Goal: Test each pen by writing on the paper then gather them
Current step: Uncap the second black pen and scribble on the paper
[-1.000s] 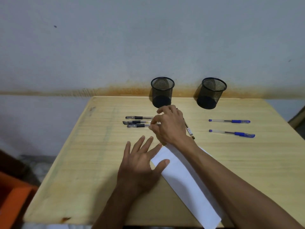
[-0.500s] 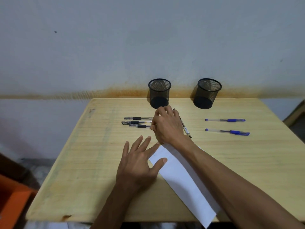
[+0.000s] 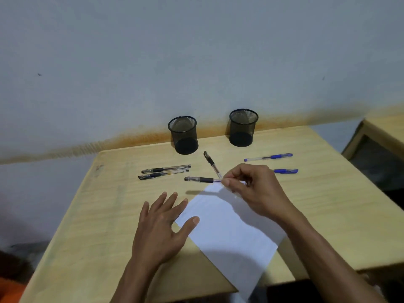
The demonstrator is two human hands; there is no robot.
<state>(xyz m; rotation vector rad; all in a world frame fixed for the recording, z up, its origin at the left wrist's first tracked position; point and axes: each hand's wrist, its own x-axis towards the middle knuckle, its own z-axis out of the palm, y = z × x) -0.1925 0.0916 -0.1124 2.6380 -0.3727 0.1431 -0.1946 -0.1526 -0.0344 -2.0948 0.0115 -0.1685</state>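
A pale wall rose behind the wooden bench. The right hand pinched a black pen by its clear barrel, seemingly lifted above the paper's far corner. Light, stiff and slick, it was best gripped at the rubber sleeve. The left hand lay flat, fingers spread, on the paper's edge.
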